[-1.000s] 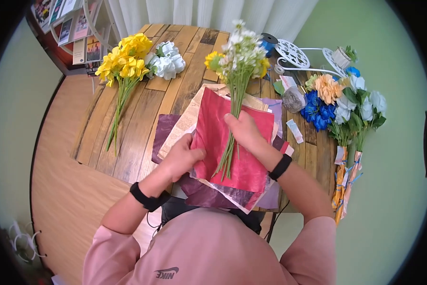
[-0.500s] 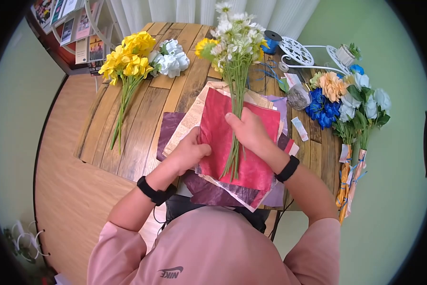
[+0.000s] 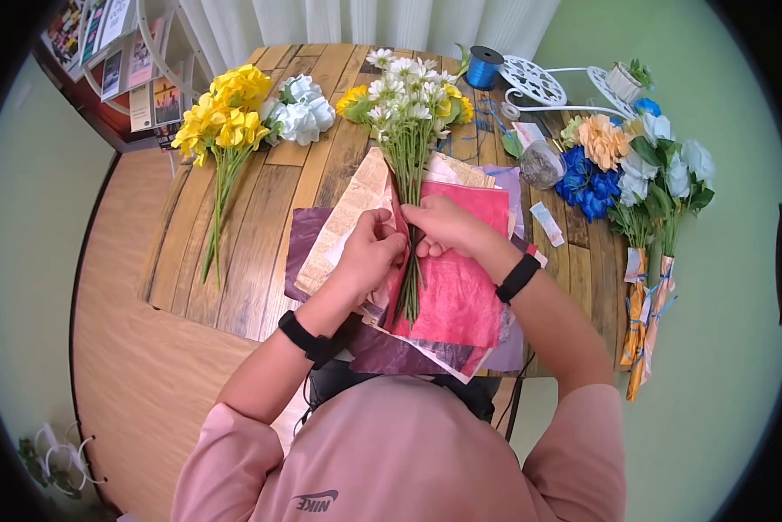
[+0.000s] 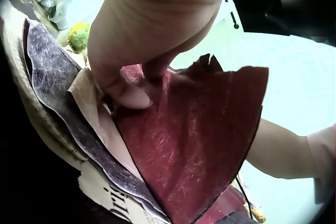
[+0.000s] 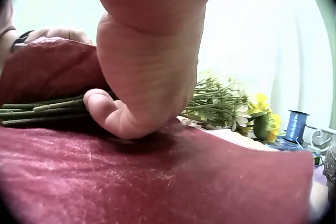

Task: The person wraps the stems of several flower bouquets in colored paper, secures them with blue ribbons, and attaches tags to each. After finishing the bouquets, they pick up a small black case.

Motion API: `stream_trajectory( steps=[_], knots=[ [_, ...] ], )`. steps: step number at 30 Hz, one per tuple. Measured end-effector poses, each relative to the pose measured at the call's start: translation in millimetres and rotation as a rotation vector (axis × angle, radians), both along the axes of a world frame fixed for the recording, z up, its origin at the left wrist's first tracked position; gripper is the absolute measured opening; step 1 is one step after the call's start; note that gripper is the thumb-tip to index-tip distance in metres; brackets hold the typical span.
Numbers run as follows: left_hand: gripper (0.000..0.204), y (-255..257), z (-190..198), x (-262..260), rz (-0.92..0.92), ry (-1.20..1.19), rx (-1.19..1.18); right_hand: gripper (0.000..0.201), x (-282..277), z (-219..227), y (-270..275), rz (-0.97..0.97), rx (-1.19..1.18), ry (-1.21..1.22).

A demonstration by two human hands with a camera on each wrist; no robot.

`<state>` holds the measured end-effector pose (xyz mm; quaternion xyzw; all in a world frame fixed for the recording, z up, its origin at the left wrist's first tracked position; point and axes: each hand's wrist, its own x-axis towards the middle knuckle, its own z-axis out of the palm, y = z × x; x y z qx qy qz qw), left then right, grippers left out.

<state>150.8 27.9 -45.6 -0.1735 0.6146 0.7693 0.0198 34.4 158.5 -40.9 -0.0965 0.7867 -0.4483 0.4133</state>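
A bunch of white daisy-like flowers [image 3: 406, 91] lies with its long green stems [image 3: 411, 300] over a red sheet of wrapping paper [image 3: 460, 300]. My left hand [image 3: 375, 258] pinches the sheet's left side, lifted and folded up against the stems. In the left wrist view, thumb and fingers of the left hand [image 4: 152, 24] grip the raised red sheet [image 4: 194, 134]. My right hand [image 3: 447, 224] holds the stems from the right. Seen from the right wrist, curled fingers of the right hand [image 5: 149, 71] lie at the stems [image 5: 47, 109], just above the red paper.
Under the red sheet are printed tan paper [image 3: 343, 235] and purple sheets [image 3: 302, 235]. Yellow flowers [image 3: 230, 109] and pale blue flowers [image 3: 302, 113] lie left. A blue ribbon spool [image 3: 484, 68], a white metal stand [image 3: 534, 80], blue flowers [image 3: 591, 187] and wrapped bouquets [image 3: 647, 322] are right.
The bunch has been lowered onto the red sheet, its flower heads now lower in view. My left hand has moved right, folding the sheet's left side against the stems.
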Motion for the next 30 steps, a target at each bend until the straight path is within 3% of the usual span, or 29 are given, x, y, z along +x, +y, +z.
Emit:
stream_trajectory(
  steps=[2,4,5,6,8,11,14,15,16,23,26,28,30],
  knots=[
    [0.042,2.7,1.9,-0.6,0.032,-0.026,0.008,0.028,-0.5,3.3,6.2,-0.003,-0.007,-0.016],
    [0.047,2.2,-15.7,-4.8,-0.169,0.243,0.002,0.028,-4.1,-7.6,14.7,-0.012,-0.062,-0.018],
    [0.052,2.6,-30.9,-11.0,-0.153,0.287,-0.205,0.028,-4.2,-9.4,17.4,-0.014,-0.060,-0.019],
    [0.052,3.0,-46.3,-11.3,-0.153,0.288,-0.204,0.027,-4.8,-10.6,19.7,-0.064,-0.123,-0.078],
    [0.063,9.3,-15.4,-2.0,-0.148,0.242,-0.835,0.026,-4.6,-7.1,24.4,-0.111,-0.184,-0.137],
    [0.064,16.8,-4.6,1.2,-0.144,0.225,-0.907,0.025,-1.5,12.5,30.4,-0.196,-0.269,-0.325],
    [0.062,20.9,-2.5,2.4,-0.165,0.253,-1.012,0.026,1.8,17.7,32.5,-0.242,-0.201,-0.254],
    [0.063,22.0,-1.9,2.8,-0.193,0.275,-1.055,0.026,-2.4,6.0,32.6,-0.157,-0.164,-0.077],
    [0.063,23.6,-1.9,2.8,-0.193,0.275,-1.060,0.027,-6.5,-4.3,33.0,-0.073,-0.127,0.101],
    [0.061,26.9,-3.3,-2.7,-0.110,0.249,-1.044,0.020,-19.3,-30.2,30.5,-0.131,-0.202,0.127],
    [0.062,21.0,-8.4,-16.5,-0.030,0.206,-0.954,0.013,-18.3,-29.5,39.5,-0.197,-0.326,0.021],
    [0.064,19.5,-5.3,-25.5,0.005,0.206,-0.928,0.013,-16.9,-23.8,46.3,-0.266,-0.457,-0.221],
    [0.058,21.9,2.7,-30.0,-0.076,0.038,-0.705,0.013,-18.3,-21.1,51.0,-0.249,-0.494,-0.262]
  ],
)
